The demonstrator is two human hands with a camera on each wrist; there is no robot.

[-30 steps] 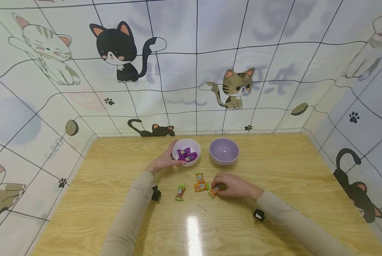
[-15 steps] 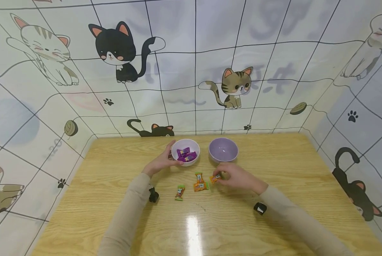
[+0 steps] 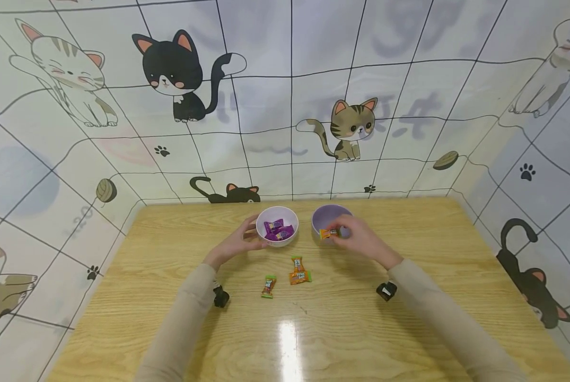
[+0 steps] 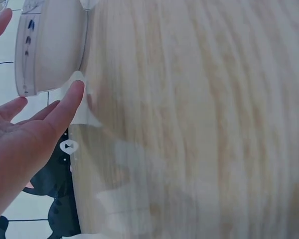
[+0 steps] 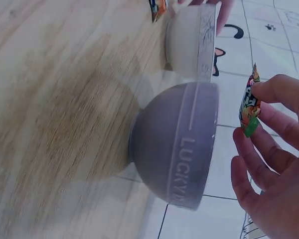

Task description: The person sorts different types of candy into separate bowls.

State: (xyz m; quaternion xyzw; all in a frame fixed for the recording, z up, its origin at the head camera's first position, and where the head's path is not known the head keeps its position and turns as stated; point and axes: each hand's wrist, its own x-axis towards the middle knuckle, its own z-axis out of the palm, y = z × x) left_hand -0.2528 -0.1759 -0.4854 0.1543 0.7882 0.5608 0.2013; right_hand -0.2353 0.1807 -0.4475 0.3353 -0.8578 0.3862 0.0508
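Note:
My right hand (image 3: 362, 239) pinches an orange wrapped candy (image 3: 329, 233) between thumb and fingers over the purple bowl (image 3: 319, 218). In the right wrist view, this candy (image 5: 249, 103) with a green end is above the bowl's rim, and raised lettering shows on the bowl's side. My left hand (image 3: 237, 243) is at the left side of the white bowl (image 3: 277, 211), which holds several purple-wrapped candies (image 3: 279, 230). Its fingers (image 4: 65, 107) are spread and relaxed in the left wrist view, a small gap from the bowl's wall.
Two orange candies (image 3: 300, 277) lie close together on the wooden table (image 3: 342, 339) in front of the bowls. Another orange candy (image 3: 268, 286) lies farther left. A cat-patterned wall covering (image 3: 265, 116) rises behind and at both sides of the table.
My right hand has lifted the orange candy off the table and carried it forward to above the purple bowl. My left hand has loosened and drawn slightly back from the white bowl.

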